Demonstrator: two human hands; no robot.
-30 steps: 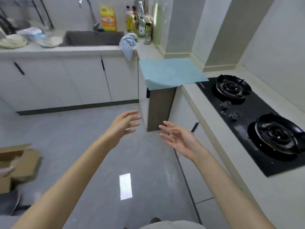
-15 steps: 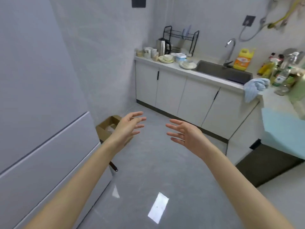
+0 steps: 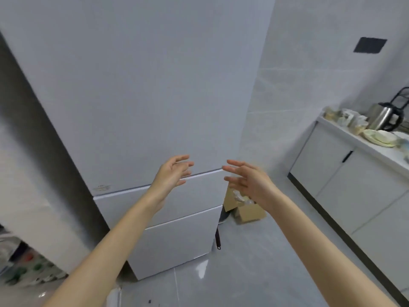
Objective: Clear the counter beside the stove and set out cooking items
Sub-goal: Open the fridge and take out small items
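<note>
A tall white fridge (image 3: 143, 96) fills the middle of the view, with two drawer fronts (image 3: 177, 235) below its big door. My left hand (image 3: 172, 173) is raised in front of the seam between door and upper drawer, fingers loosely spread, holding nothing. My right hand (image 3: 247, 180) is raised beside it near the fridge's right edge, fingers straight, also holding nothing. Neither hand touches the fridge. The stove and the counter beside it are out of view.
A cardboard box (image 3: 245, 207) sits on the floor right of the fridge, with a dark handle (image 3: 218, 238) hanging by the fridge corner. At the right, a counter (image 3: 380, 149) carries a steel kettle (image 3: 385, 117), plates (image 3: 379, 136) and small jars, above white cabinets (image 3: 354, 180).
My view has swung left from the stove and sink counter to face the fridge. Both hands stay raised and held apart, with nothing in them.
</note>
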